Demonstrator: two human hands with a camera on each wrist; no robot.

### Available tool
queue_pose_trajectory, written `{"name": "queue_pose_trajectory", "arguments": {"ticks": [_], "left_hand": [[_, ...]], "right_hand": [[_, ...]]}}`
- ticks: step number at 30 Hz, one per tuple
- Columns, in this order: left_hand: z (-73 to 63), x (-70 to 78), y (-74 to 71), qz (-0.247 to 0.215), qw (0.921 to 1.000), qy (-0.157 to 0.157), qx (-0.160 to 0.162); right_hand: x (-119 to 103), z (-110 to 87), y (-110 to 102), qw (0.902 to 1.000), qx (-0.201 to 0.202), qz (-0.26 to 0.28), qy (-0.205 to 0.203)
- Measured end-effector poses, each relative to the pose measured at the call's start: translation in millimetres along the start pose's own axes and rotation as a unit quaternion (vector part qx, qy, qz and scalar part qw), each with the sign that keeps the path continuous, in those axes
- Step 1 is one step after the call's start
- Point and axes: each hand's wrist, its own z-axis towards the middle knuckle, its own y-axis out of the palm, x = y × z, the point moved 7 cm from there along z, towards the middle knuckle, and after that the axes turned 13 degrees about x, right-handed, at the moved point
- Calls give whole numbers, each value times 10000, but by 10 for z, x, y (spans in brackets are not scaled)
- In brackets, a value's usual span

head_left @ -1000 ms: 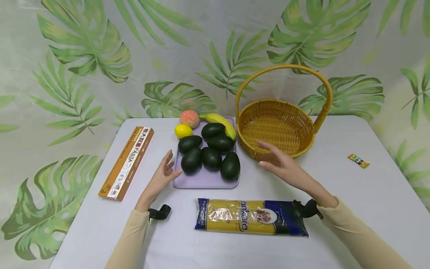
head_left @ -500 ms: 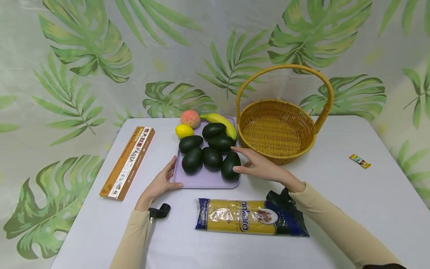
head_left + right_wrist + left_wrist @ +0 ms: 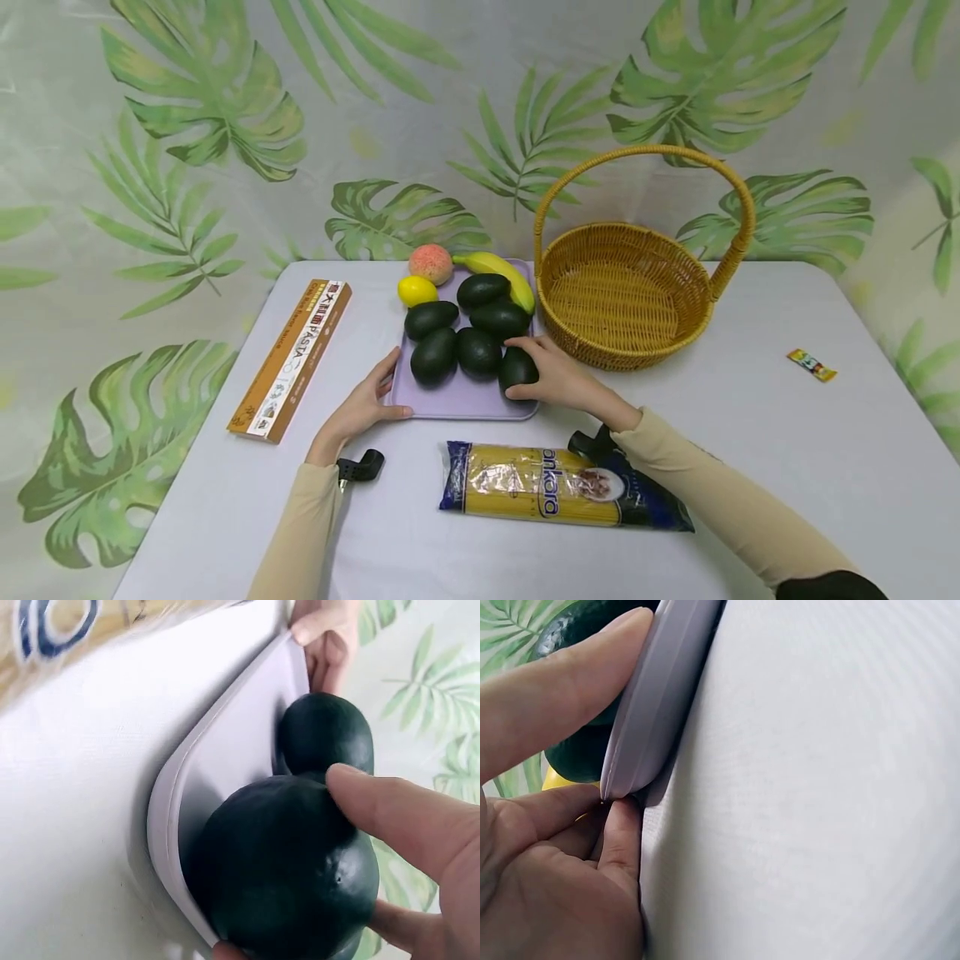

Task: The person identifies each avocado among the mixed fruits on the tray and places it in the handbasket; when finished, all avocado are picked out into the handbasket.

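My right hand (image 3: 566, 379) grips a dark green avocado (image 3: 518, 373) at the front right of the lilac tray (image 3: 465, 405). In the right wrist view, thumb and fingertips sit around this avocado (image 3: 285, 862), close against the tray's rim. My left hand (image 3: 358, 412) holds the tray's front left corner; in the left wrist view its thumb lies over the rim (image 3: 649, 705) and its fingers touch the corner. Several other avocados (image 3: 433, 357) fill the tray's middle. Behind them lie a lemon (image 3: 417, 291), a peach (image 3: 431, 263) and a banana (image 3: 517, 286).
A wicker basket (image 3: 697, 335) with a tall handle stands right of the tray. In front lies a spaghetti packet (image 3: 510, 483), partly under the right forearm. A pasta box (image 3: 292, 358) lies left, and a small wrapped packet (image 3: 812, 365) far right.
My right hand has moved left and down from in front of the basket and taken hold of the front right avocado. My left hand has come in to the tray's corner.
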Motion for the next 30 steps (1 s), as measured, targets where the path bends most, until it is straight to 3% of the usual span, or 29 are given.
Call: {"name": "queue_pose_trajectory", "arguments": {"ticks": [4,9,14,18,24,30], "left_hand": [[13,1,12,35,10000,-27,-13],[0,9,9,110,9999,-7,10],[-21,25,-2,139,9999,58,42],[-7,18,2,48,9999,128,31],[0,8,7,118,9999,94,42],[-2,-4,5,64,9999,69,53]], "right_hand": [[-2,-13,-33,9996,158,195,-99],[-9,-49,-158,9959,163,846,-275],[-59,-78,-434,9841,17,1764,-186],[-32,-31,-768,9763,220,2150,-96],[268,134,-1222,9627,826,2549,388],[649,358,-1431,9443,1186,2854,1135]]}}
